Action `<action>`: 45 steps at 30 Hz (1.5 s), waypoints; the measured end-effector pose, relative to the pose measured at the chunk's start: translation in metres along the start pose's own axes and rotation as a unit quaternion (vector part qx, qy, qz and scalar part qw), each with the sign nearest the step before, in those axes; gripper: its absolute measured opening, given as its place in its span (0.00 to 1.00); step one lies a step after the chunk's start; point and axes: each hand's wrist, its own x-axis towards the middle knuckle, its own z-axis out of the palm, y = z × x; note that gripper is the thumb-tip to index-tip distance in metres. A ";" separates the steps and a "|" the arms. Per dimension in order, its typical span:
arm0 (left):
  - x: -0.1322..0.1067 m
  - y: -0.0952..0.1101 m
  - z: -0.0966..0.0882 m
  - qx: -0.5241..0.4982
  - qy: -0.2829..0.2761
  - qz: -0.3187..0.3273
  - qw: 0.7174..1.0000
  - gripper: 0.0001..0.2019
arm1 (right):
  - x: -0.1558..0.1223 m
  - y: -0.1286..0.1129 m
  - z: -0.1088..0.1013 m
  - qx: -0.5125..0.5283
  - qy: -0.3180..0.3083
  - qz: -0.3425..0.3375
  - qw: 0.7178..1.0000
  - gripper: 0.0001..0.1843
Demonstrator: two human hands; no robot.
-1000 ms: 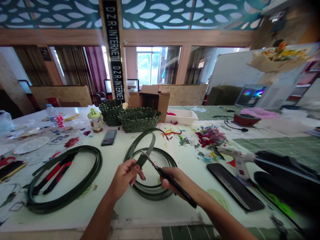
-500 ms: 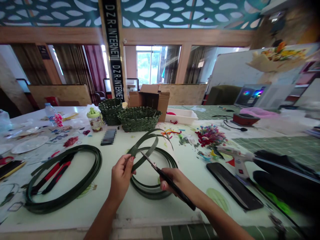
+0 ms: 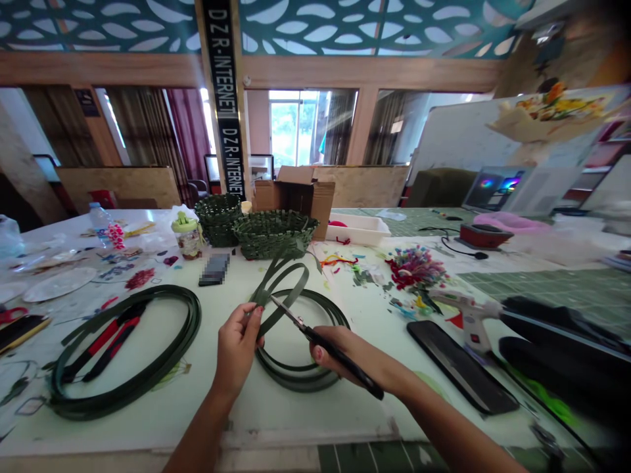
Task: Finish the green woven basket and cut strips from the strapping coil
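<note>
Left hand (image 3: 237, 351) pinching the strip (image 3: 294, 297) between thumb and curled fingers, loop up above the coil (image 3: 296, 380); right hand (image 3: 340, 351) wrapped round the scissors (image 3: 315, 340), tips near that pinch, and a slipping strip could bring them onto a finger
</note>
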 end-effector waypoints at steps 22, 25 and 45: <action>0.000 -0.006 0.002 0.033 -0.032 0.041 0.998 0.15 | -0.005 0.011 0.024 0.038 0.060 0.136 0.988 0.24; 0.000 -0.010 0.002 0.057 -0.037 0.049 0.996 0.14 | -0.007 0.017 0.030 0.037 0.081 0.125 0.988 0.25; 0.003 -0.013 -0.002 0.062 -0.094 0.023 0.993 0.15 | -0.009 0.018 0.020 -0.016 0.055 0.121 0.991 0.26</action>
